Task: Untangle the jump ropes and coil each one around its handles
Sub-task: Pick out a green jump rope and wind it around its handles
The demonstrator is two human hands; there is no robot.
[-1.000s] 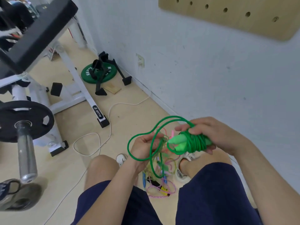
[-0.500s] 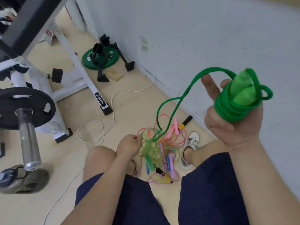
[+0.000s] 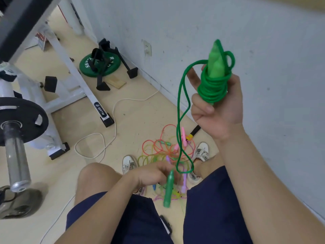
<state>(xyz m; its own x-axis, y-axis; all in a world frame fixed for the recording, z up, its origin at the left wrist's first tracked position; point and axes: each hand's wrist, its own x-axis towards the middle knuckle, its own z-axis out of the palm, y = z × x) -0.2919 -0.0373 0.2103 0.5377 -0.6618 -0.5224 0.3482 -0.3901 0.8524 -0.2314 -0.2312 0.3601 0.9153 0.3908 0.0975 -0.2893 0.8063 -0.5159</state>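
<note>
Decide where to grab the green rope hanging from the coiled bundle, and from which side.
Pinch the green rope on its straight stretch below the coil, from the left: it hangs clear of the floor tangle, and the right hand blocks the other side.

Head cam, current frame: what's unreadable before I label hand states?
Head view only:
- Left hand: motion-blurred; grip on the dark green handle unclear.
- Rope tangle: near part hidden by that hand and the shorts; rope count unreadable.
- Green rope's hanging loop: overlaps the tangle; snagged or free unclear.
- Right hand: green coil hides the light green handles' lower ends.
</note>
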